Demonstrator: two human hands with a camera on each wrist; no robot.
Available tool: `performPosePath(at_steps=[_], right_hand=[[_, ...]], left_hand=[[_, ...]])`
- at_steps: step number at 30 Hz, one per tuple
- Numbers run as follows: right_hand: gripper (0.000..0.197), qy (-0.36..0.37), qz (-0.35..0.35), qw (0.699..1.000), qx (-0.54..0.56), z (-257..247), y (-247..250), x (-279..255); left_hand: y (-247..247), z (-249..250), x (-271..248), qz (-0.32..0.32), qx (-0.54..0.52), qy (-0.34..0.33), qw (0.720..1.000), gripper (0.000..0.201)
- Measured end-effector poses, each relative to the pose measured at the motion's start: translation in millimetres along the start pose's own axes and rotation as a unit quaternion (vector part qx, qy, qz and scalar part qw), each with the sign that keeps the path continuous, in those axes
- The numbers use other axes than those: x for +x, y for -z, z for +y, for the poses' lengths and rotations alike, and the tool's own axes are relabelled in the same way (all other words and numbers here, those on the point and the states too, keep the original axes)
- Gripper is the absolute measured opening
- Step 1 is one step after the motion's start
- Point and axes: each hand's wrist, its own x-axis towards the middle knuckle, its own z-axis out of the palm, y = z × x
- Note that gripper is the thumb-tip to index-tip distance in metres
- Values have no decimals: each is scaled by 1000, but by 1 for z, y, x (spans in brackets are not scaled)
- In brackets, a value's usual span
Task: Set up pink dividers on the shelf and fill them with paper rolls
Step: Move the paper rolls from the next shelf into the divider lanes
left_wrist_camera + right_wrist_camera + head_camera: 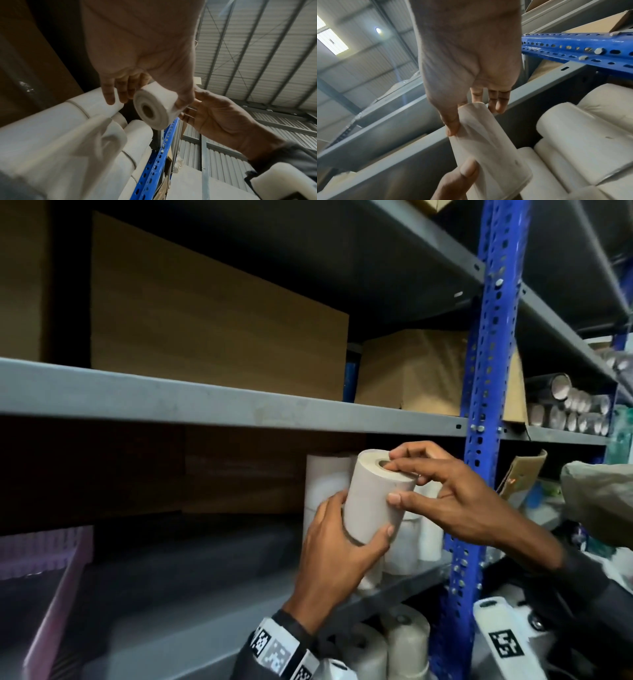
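I hold one white paper roll (pixel 373 501) upright in both hands, in front of the middle shelf. My left hand (pixel 359 522) grips its lower end with the thumb in front. My right hand (pixel 397 481) pinches its top, a finger at the core hole and the thumb on the side. The left wrist view shows the roll's (pixel 154 108) end face and core. In the right wrist view the roll (pixel 488 146) lies between my right thumb and fingers. A pink divider (pixel 51 577) stands on the grey shelf (pixel 171 594) at the far left, apart from the roll.
Stacked white rolls (pixel 325 481) stand on the shelf right behind the held roll. More rolls (pixel 404 635) sit on the level below. A blue perforated upright (pixel 479 405) rises on the right. Cardboard boxes (pixel 212 326) fill the shelf above.
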Motion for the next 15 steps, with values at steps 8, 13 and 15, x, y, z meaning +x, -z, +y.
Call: performPosePath(at_steps=[8,13,15], right_hand=[[37,29,-53,994,87,-67,13,-53],[38,66,-75,986,133,-102,-3,-94],[39,85,-98,981,141,-119,-11,-110]], left_hand=[[22,48,-90,77,-37,-17,996,52],[48,76,-168,113,-2,2,994,55],[61,90,-199,133,22,10,991,55]])
